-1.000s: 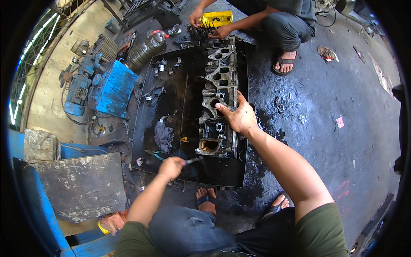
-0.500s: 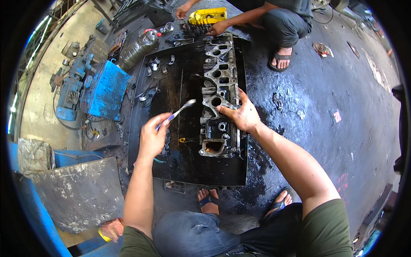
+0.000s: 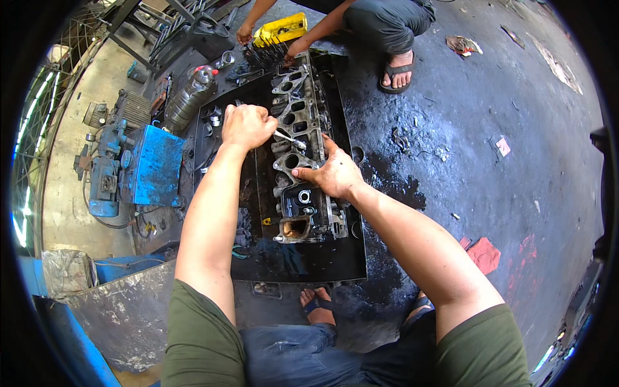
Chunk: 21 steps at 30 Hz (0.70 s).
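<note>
My left hand [image 3: 248, 126] is closed around the handle of a toothbrush [image 3: 284, 135], with the brush end down on the upper middle of a greasy metal cylinder head [image 3: 305, 118]. Lengthwise in front of me, the cylinder head lies in a shallow black tray [image 3: 322, 266]. From the right, my right hand [image 3: 335, 171] grips its edge, the thumb over the top face near a round port and the fingers along the far side. Part of the brush handle is hidden by my left fist.
A co-worker's hands [image 3: 298, 50] are at dark small parts beside a yellow container [image 3: 281, 29] at the far end. To the left stand a blue metal box [image 3: 158, 166] with a motor and a large plastic bottle [image 3: 191, 97]. A red cloth [image 3: 483, 255] lies on the oily floor at right.
My left hand has moved forward and brought the toothbrush from above the tray onto the cylinder head. My right hand keeps its grip, while the whole view has shifted somewhat.
</note>
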{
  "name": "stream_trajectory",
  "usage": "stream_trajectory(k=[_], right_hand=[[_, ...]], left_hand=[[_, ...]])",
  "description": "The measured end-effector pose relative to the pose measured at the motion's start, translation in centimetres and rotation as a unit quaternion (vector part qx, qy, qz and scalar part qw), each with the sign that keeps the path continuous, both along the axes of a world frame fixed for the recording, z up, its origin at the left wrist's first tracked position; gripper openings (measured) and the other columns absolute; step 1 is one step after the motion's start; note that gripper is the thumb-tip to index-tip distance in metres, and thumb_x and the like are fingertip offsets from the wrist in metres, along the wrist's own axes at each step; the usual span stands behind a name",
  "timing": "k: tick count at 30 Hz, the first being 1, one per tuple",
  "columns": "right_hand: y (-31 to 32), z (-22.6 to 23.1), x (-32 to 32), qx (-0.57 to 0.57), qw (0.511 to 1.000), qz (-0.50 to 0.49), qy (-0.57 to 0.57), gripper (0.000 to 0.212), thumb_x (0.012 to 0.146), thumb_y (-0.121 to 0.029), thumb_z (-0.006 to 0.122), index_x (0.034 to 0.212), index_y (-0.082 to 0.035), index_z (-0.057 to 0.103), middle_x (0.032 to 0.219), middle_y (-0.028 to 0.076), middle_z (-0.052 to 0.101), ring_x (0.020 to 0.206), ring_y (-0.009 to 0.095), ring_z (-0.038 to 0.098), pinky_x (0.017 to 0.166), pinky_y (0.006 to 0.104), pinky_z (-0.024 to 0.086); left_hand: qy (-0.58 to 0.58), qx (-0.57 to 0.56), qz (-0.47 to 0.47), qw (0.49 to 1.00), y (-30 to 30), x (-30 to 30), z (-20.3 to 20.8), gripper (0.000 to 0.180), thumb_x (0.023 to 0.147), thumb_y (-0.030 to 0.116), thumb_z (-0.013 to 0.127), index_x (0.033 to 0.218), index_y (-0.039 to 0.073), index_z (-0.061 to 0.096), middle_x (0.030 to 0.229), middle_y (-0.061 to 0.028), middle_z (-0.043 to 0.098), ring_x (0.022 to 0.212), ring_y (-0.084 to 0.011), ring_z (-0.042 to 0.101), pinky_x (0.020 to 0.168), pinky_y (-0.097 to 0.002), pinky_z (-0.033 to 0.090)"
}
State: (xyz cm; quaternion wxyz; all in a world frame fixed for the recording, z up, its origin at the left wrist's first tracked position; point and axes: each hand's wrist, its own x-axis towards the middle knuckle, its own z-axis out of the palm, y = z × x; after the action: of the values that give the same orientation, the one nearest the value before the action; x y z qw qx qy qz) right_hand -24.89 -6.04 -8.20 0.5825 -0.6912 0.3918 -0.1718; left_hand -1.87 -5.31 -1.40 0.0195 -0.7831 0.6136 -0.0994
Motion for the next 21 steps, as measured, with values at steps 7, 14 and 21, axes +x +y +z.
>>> stream_trajectory(k=[7,14,21], right_hand=[[0.0,-0.7,0.5,-0.018,0.999,-0.008,0.037,0.105,0.074,-0.048,0.091,0.156,-0.004,0.042,0.139,0.022,0.065,0.129,0.034,0.063,0.111,0.0397,0.049],[0.2,-1.0,0.5,-0.029,0.999,-0.024,0.012,0.094,0.076,-0.044,0.091,0.151,-0.003,0.049,0.132,0.021,0.070,0.125,0.034,0.066,0.110,0.0396,0.049],[0.0,-1.2,0.5,-0.003,1.000,0.004,0.026,0.104,0.075,-0.051,0.089,0.156,-0.005,0.043,0.143,0.024,0.061,0.133,0.035,0.060,0.113,0.0409,0.047]], left_hand=[[0.125,-0.016,-0.148,0.981,-0.9,-0.5,-2.2,0.030,0.078,0.031,0.072,0.060,0.008,0.066,0.065,-0.0103,0.069,0.074,-0.0317,0.069,0.080,-0.0458,0.045],[0.187,-0.100,-0.065,0.975,-1.1,0.8,-4.0,0.032,0.079,0.028,0.073,0.064,0.010,0.053,0.059,-0.0080,0.059,0.068,-0.0315,0.064,0.080,-0.0444,0.044],[0.088,-0.175,-0.042,0.980,-1.6,1.1,-4.1,0.027,0.081,0.027,0.069,0.062,0.011,0.057,0.060,-0.0079,0.062,0.064,-0.0325,0.064,0.073,-0.0462,0.042]])
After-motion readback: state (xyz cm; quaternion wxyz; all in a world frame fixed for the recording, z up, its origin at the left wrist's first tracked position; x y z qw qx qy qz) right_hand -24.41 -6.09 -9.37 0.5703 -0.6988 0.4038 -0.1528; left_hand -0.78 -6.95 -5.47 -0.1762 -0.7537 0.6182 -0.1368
